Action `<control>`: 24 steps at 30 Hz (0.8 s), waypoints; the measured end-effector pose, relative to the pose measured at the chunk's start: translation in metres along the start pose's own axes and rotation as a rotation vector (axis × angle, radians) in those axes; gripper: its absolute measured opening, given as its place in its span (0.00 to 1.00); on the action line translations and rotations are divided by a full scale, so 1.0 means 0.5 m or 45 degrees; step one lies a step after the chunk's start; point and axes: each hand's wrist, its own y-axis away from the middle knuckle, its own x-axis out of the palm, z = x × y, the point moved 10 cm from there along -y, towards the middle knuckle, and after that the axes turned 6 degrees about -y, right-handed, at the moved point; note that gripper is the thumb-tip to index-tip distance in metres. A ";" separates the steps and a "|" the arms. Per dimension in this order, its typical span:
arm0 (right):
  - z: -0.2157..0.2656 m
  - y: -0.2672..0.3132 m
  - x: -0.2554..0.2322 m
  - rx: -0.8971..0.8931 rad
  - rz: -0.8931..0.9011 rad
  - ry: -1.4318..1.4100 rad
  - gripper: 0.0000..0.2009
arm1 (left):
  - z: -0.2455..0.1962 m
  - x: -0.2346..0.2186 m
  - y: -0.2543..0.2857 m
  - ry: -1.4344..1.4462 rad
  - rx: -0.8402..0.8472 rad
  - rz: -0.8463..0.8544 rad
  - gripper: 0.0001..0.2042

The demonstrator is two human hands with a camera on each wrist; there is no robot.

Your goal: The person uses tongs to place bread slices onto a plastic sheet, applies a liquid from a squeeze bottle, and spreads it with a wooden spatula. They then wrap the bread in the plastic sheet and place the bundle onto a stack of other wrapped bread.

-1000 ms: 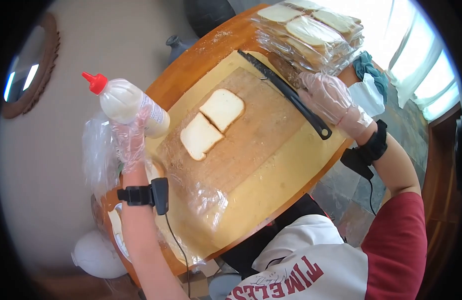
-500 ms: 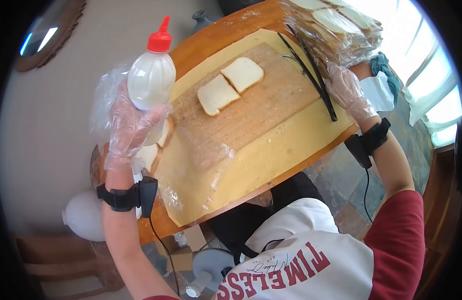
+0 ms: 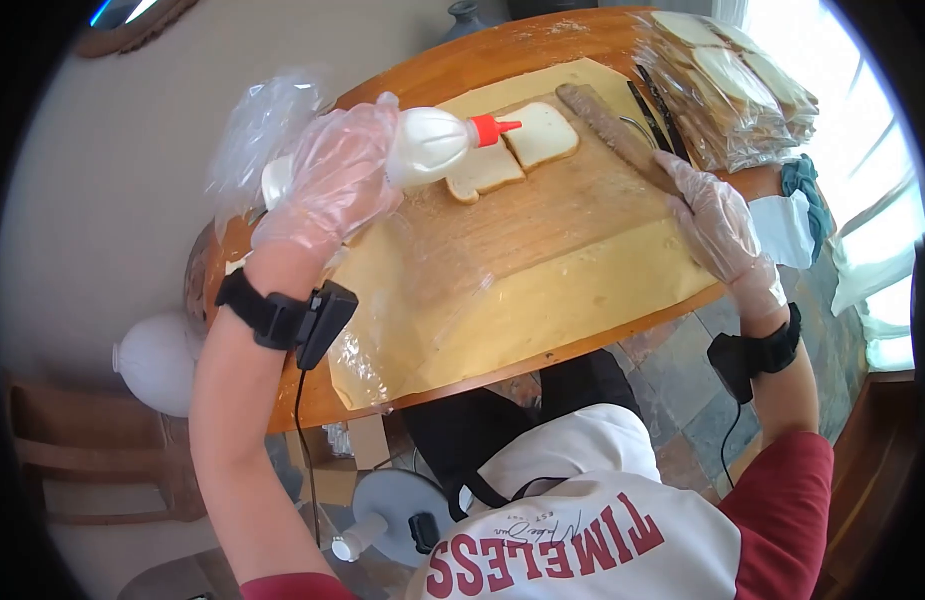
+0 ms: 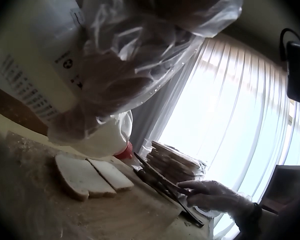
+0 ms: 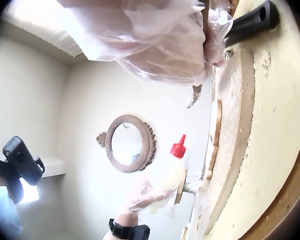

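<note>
My left hand point(image 3: 337, 165), in a clear plastic glove, grips a squeeze bottle point(image 3: 432, 147) of white sauce on its side. Its red nozzle points right, above two bread slices point(image 3: 544, 135) lying side by side on the wooden board point(image 3: 502, 235). The left wrist view shows the bottle's printed label point(image 4: 27, 90) beside the glove. My gloved right hand point(image 3: 717, 220) holds a long, flat brown spatula-like strip point(image 3: 612, 130) by its near end; crumbs speckle it. In the right wrist view only the strip's crumbed tip point(image 5: 194, 96) shows past the glove.
Long black utensils point(image 3: 657, 115) lie along the board's right side. Behind them stands a stack of bagged bread slices point(image 3: 727, 95). A teal cloth point(image 3: 802, 195) and white paper point(image 3: 782, 230) lie at the right edge. Yellow paper point(image 3: 542, 305) spreads under the board, and a clear plastic bag point(image 3: 262, 130) is at left.
My left hand has swung the bottle from pointing up-left, through upright, to lying sideways with its nozzle rightward above the bread. My right hand has taken hold of the brown strip.
</note>
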 end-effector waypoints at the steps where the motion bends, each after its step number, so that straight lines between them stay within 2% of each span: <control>1: 0.006 0.000 0.015 -0.015 0.058 -0.025 0.21 | -0.007 0.002 -0.011 -0.052 0.033 -0.044 0.32; 5: 0.018 0.004 0.036 -0.096 0.026 -0.049 0.16 | -0.047 -0.017 -0.043 -0.181 0.168 -0.280 0.18; 6: 0.016 0.004 0.039 -0.057 0.045 -0.052 0.15 | -0.061 -0.029 -0.048 -0.191 0.202 -0.355 0.14; 9: 0.012 0.008 0.048 0.026 0.107 -0.053 0.14 | -0.089 -0.020 -0.084 -0.289 0.246 -0.369 0.07; 15: 0.001 0.011 0.054 0.082 0.156 -0.049 0.14 | -0.113 -0.029 -0.137 -0.296 0.269 -0.482 0.06; 20: 0.003 0.008 0.052 0.130 0.187 -0.053 0.14 | -0.069 -0.041 -0.132 -0.272 0.280 -0.434 0.06; 24: 0.010 0.010 0.042 -0.014 0.090 -0.061 0.14 | -0.087 -0.067 -0.091 -0.185 0.362 -0.458 0.06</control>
